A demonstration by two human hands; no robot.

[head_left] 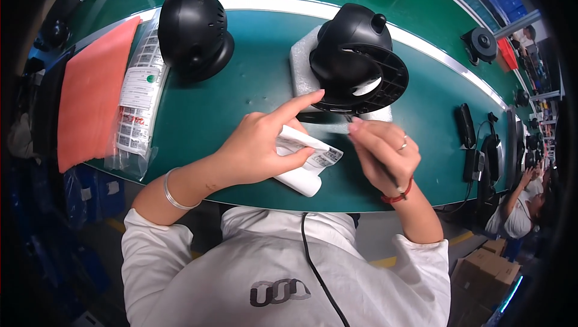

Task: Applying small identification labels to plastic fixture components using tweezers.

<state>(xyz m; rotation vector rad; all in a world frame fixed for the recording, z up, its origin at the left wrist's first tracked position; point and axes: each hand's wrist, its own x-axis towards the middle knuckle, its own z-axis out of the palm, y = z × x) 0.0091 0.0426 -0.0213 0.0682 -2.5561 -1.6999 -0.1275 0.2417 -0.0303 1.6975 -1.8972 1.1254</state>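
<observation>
Black housing [356, 33] lay ahead-left of right hand [385, 154], which pinched a slim tool [349, 119] slanting rimward; left hand [256, 146], forefinger at rim, grip on label roll [301, 181] unclear.

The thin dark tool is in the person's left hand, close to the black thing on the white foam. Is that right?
Not quite: the thin dark tool is in the person's right hand, not the left, as the head view shows. It is close to the black thing on the white foam, just as you said.
</observation>
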